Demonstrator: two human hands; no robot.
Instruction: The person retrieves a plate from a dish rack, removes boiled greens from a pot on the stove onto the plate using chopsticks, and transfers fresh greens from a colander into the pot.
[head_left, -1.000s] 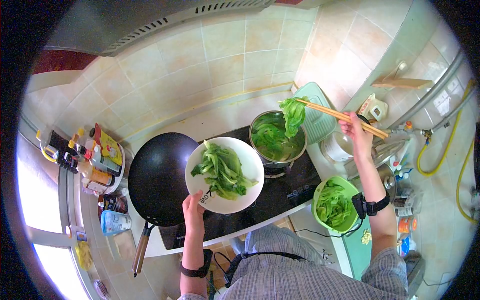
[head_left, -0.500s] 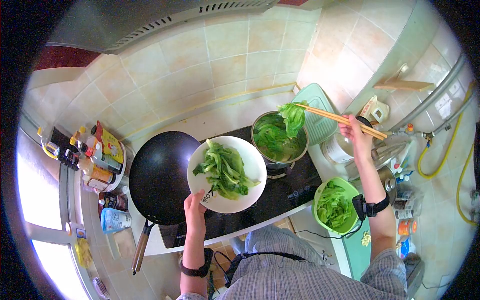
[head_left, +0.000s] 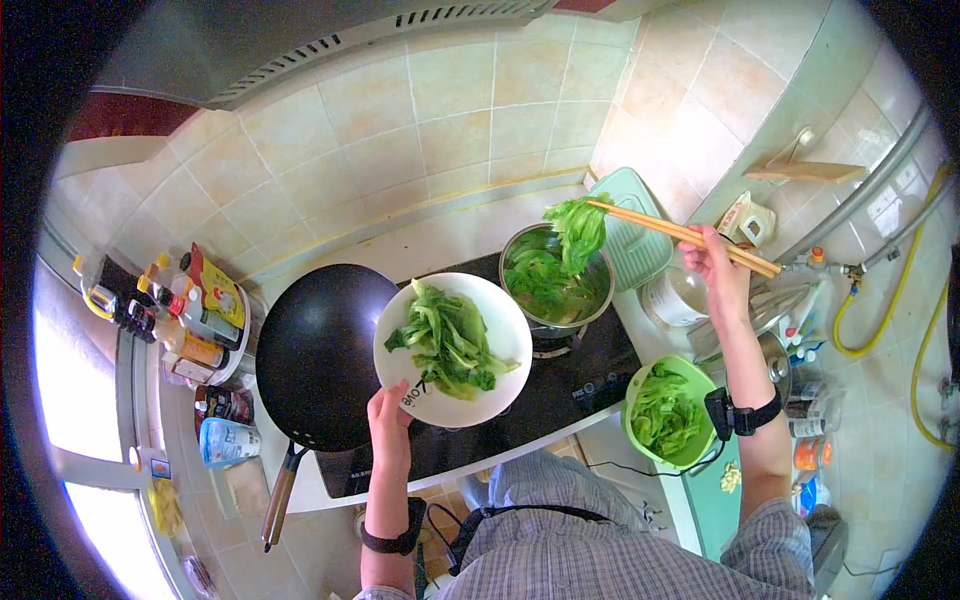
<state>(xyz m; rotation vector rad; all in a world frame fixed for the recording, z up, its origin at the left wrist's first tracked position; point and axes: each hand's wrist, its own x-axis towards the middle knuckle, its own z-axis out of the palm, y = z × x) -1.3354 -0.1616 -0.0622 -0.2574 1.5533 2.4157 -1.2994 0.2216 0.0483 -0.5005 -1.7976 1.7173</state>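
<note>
My left hand (head_left: 390, 412) grips the near-left rim of a white plate (head_left: 505, 325) with dark lettering on it. Cooked lettuce (head_left: 450, 340) is heaped on that plate, which is held over the stove beside the wok. In my right hand (head_left: 717, 262) is a pair of wooden chopsticks (head_left: 650, 223), the fingers closed around them. Their tips pinch a dangling bunch of green lettuce (head_left: 578, 235) above a metal pot (head_left: 609, 300). More leaves lie in liquid inside the pot.
A black wok (head_left: 320, 350) with a wooden handle sits on the left of the black stove (head_left: 580, 375). To the right are a green bowl (head_left: 629, 420) of lettuce, a white container (head_left: 672, 300) and a pale green lid (head_left: 640, 235). Bottles (head_left: 195, 320) crowd the left.
The chopsticks and the bunch of lettuce have shifted slightly left and up over the pot. The plate in my left hand stays nearly in place.
</note>
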